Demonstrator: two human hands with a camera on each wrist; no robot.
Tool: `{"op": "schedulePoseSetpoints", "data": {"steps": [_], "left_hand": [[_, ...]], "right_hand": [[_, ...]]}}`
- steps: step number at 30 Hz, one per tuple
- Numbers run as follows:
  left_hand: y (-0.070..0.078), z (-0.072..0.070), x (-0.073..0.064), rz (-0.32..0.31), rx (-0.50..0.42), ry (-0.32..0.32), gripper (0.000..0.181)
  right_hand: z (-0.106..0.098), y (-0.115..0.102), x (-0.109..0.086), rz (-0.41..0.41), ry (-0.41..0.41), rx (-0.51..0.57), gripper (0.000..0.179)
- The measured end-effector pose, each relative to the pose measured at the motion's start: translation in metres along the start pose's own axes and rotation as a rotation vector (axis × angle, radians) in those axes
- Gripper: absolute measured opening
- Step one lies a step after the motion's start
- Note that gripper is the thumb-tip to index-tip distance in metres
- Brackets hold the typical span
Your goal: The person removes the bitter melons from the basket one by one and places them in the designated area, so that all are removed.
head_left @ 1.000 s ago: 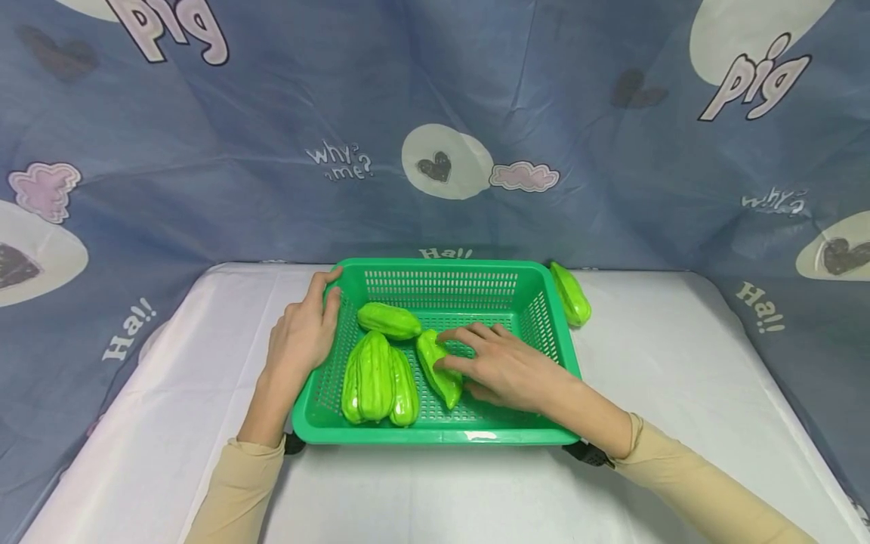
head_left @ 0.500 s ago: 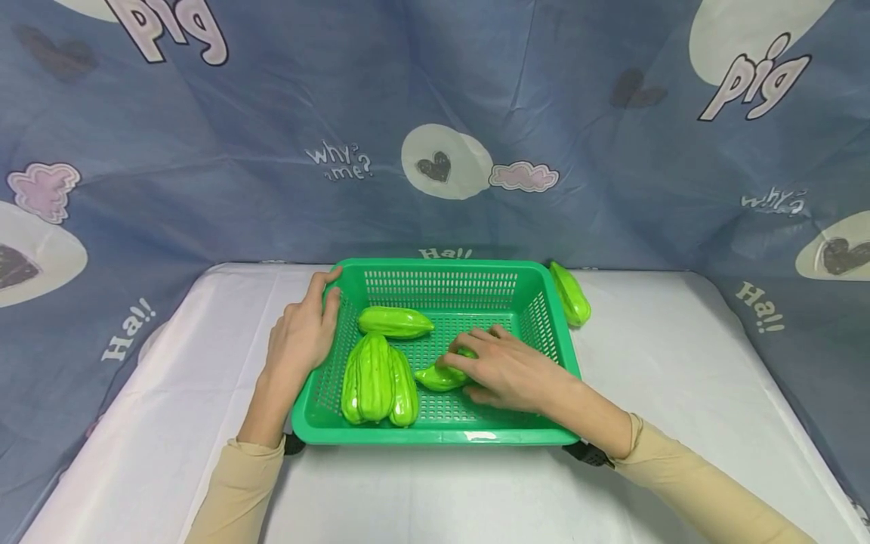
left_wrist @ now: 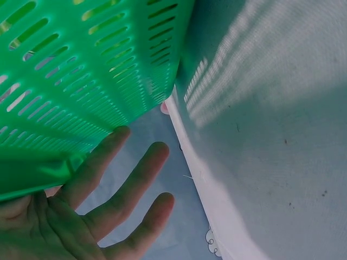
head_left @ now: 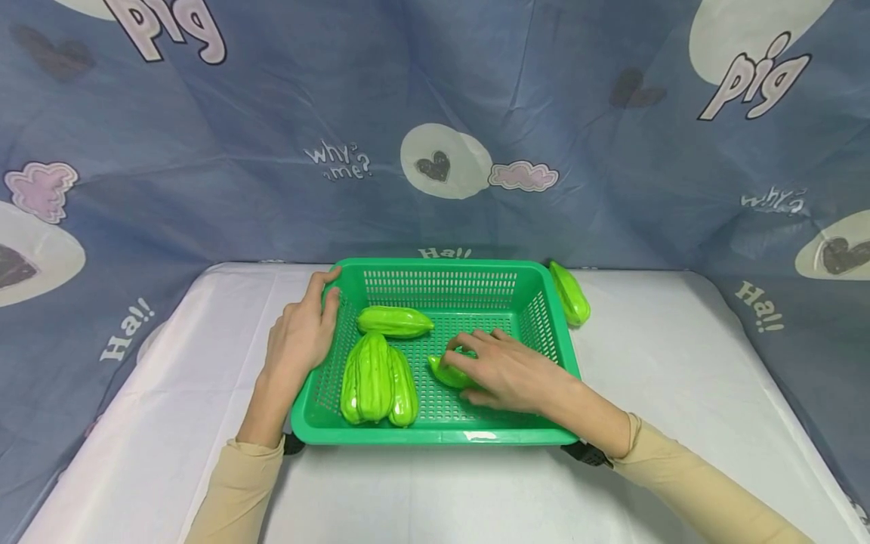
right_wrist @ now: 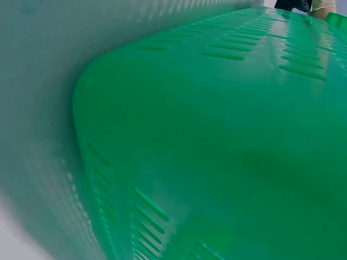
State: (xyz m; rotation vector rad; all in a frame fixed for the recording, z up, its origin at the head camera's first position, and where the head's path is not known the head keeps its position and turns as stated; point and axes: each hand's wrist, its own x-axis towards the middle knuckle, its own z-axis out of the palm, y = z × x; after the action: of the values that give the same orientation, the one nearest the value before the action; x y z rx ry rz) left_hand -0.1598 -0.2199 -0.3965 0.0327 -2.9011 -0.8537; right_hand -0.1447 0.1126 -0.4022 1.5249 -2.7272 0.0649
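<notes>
In the head view, the left hand [head_left: 301, 336] grips the left rim of the green basket [head_left: 435, 436], and the right hand [head_left: 506, 372] curls its fingers round a star fruit [head_left: 445, 375] inside (another star fruit [head_left: 571, 296] lies outside, far right). The left wrist view shows fingers spread outside the basket; the right wrist view, the basket's outer wall.
</notes>
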Motion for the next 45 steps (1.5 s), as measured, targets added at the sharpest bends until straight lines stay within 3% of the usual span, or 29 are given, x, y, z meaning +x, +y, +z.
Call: {"op": "schedulePoseSetpoints", "data": {"steps": [21,45], "left_hand": [[0.0006,-0.0002,-0.0002,0.002,0.002,-0.010,0.050],[0.0006,-0.0005,0.0001,-0.002,0.003,-0.016,0.050]], "right_hand": [[0.0001,-0.0007,-0.0009,0.057,-0.059,0.004,0.078],[-0.0076,0.0060,-0.0059,0.077,0.014,-0.011,0.060]]}}
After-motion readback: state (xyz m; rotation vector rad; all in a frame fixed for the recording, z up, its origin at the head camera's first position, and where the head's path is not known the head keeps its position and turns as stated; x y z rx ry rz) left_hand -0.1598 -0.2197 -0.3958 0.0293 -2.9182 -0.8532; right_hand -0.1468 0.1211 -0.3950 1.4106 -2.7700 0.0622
